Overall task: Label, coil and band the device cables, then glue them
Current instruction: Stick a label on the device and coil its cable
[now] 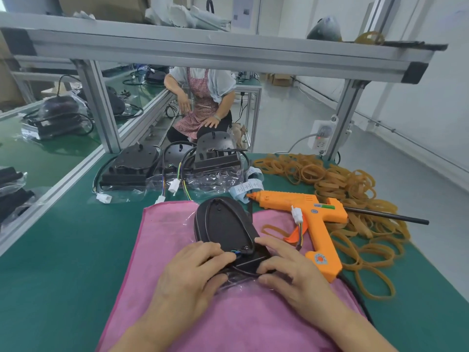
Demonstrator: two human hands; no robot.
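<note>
A black oval device [223, 222] lies face down on a pink cloth [165, 250], partly in clear plastic wrap. My left hand [193, 270] grips its near end on the left, thumb underneath and fingers on top by the coloured wires. My right hand [286, 268] grips the near end on the right, pinching the black cable [243, 271] between thumb and fingers. The cable's white connector [297, 216] lies over an orange glue gun [312, 222] to the right. A strip of white labels [247, 186] lies behind the gun's nozzle.
Three more black devices [134, 163] with cables and white plugs stand at the back of the green mat. A heap of tan rubber bands [355, 189] spreads on the right. A person in a checked apron [203, 102] sits beyond the aluminium frame [101, 107].
</note>
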